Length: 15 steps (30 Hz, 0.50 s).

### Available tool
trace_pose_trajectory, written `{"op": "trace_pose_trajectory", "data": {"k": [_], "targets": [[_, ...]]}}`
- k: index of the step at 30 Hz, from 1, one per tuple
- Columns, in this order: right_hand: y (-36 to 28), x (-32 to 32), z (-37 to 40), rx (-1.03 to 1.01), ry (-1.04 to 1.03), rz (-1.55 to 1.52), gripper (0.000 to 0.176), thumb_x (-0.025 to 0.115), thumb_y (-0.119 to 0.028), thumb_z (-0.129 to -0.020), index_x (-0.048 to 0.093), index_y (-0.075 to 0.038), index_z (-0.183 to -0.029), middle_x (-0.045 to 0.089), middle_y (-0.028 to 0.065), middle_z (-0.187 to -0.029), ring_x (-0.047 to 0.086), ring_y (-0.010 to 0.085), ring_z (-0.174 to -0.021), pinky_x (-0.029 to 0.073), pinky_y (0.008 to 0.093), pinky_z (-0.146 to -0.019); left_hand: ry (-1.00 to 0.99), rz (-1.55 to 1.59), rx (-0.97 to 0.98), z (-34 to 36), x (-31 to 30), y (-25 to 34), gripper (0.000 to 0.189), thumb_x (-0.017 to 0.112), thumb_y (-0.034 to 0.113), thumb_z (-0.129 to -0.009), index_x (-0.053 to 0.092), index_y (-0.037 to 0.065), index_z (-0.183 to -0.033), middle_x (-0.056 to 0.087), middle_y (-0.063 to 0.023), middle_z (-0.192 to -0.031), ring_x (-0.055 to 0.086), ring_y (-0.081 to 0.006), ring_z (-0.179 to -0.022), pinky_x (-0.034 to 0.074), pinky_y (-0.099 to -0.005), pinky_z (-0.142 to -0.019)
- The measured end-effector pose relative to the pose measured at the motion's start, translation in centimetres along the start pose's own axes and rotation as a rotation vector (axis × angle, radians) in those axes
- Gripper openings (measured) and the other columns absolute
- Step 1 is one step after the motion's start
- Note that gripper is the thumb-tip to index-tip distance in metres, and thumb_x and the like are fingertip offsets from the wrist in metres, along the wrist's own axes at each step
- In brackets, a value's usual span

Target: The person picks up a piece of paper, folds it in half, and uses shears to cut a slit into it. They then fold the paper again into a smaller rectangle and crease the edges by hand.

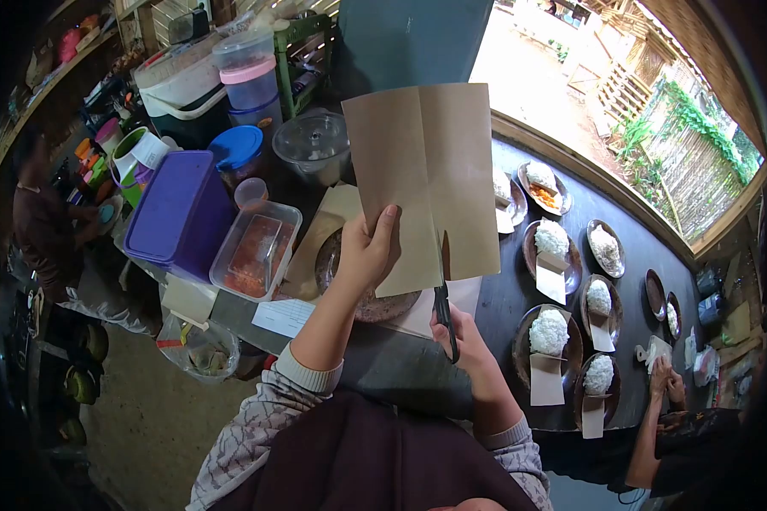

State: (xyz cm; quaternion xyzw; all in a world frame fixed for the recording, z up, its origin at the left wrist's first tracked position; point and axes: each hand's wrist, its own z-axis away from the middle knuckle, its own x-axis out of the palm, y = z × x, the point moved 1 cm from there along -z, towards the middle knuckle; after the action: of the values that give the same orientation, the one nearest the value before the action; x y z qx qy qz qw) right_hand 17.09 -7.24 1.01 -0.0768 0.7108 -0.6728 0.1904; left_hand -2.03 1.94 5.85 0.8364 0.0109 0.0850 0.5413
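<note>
- Left grip [371,249] is clasping the brown paper [460,179], thumb lying across its front, fingers hidden behind.
- Right grip [462,336] is holding the black scissors [442,308] by the handles, blades meeting the paper's lower edge.
- The paper is hanging over the counter [636,325], partly covering a round dish [389,307].
- Brown plates [575,339] are bearing white rice [550,332] rightward.

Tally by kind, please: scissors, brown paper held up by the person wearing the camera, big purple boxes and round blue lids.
Scissors: 1 pair
Held brown paper: 1 creased piece
Purple box: 1
Round blue lid: 1
Total: 4
</note>
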Motion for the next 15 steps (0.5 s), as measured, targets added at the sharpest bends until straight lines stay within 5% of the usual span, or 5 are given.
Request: {"op": "trace_pose_trajectory", "data": {"k": [15], "targets": [[-0.2,0.04,0.03,0.028,0.037,0.068,0.04,0.062,-0.04,-0.081,0.046,-0.003,-0.078,0.046,0.002,-0.068,0.041,0.009,-0.066,0.036,0.0252,-0.056,0.001,0.072,-0.056,-0.03,-0.03,0.56,0.023,0.05,0.019,-0.091,0.056,-0.002,-0.085,0.053,0.0009,-0.065,0.044,-0.0052,-0.062,0.038,-0.0228,-0.056]]}}
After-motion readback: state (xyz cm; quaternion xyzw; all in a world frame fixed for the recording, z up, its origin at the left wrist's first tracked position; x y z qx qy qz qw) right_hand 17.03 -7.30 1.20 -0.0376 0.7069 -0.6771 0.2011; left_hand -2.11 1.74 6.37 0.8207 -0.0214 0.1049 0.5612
